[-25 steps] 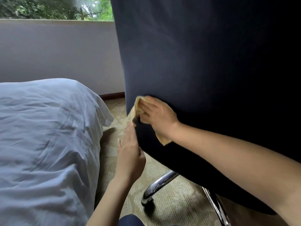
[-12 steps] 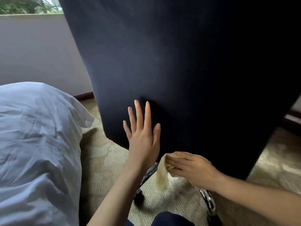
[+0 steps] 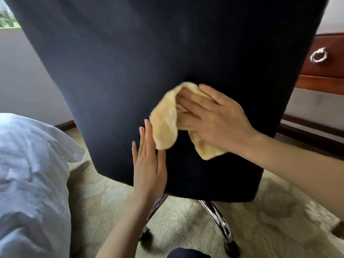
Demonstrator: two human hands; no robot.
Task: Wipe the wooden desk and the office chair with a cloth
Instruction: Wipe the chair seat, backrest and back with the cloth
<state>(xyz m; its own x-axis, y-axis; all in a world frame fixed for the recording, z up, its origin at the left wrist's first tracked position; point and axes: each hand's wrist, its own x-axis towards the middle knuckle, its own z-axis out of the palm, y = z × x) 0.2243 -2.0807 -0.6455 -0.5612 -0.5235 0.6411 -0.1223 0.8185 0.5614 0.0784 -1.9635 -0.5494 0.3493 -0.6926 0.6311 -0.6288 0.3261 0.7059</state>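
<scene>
Single view, head-worn, wide-angle. Faces forward and down. Very near chair (image 3: 149, 62): its dark back fills most of frame, top cut off. Left hand (image 3: 149, 164) enters from bottom edge, right hand (image 3: 214, 120) from right edge. Bed (image 3: 28, 174) at left margin, desk (image 3: 325, 71) at right margin, carpet (image 3: 111, 211) along bottom. Some blur at frame edges.

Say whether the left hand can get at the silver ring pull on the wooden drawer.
Probably not directly: the dark navy chair back stands between the left hand and the silver ring pull.
</scene>
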